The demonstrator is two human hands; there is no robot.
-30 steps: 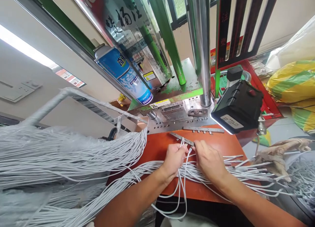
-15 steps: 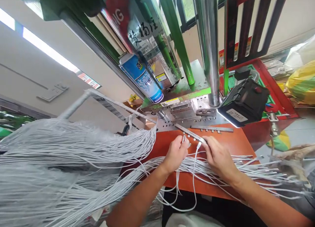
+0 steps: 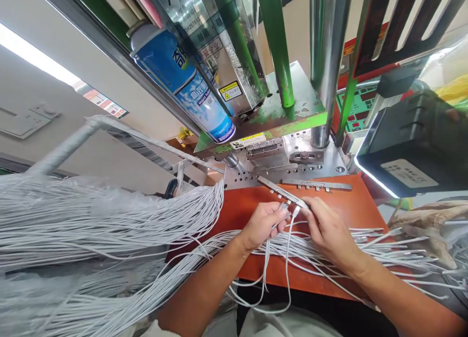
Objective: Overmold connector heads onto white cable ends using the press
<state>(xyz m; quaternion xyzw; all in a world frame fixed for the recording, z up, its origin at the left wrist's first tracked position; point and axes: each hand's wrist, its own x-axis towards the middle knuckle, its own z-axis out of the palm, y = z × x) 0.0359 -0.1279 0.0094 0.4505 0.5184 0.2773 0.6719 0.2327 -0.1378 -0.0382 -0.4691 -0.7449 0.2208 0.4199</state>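
My right hand (image 3: 331, 232) grips the near end of a metal mould bar (image 3: 273, 187), which slants up and away to the left. Small metal connectors stick out along its lower edge. One white cable (image 3: 288, 259) hangs in a loop from the bar, its white plug by my right fingertips. In my left hand (image 3: 260, 225), closed just below the bar, are cable ends with metallic tips, partly hidden by the fingers. A second mould bar (image 3: 341, 186) with several connectors lies on the orange work surface (image 3: 237, 205) behind my right hand.
A bundle of white cables (image 3: 214, 244) crosses the work surface beneath my hands. More plastic-wrapped cables (image 3: 109, 220) hang at left. Ahead stands the green press (image 3: 285, 83) with a metal bed (image 3: 237, 179) and a blue spray can (image 3: 190, 83). A black lamp (image 3: 413, 147) juts in at right.
My left hand has moved along the bar toward my right hand, bringing the cable ends near the plugged cable. The view has shifted closer to the press.
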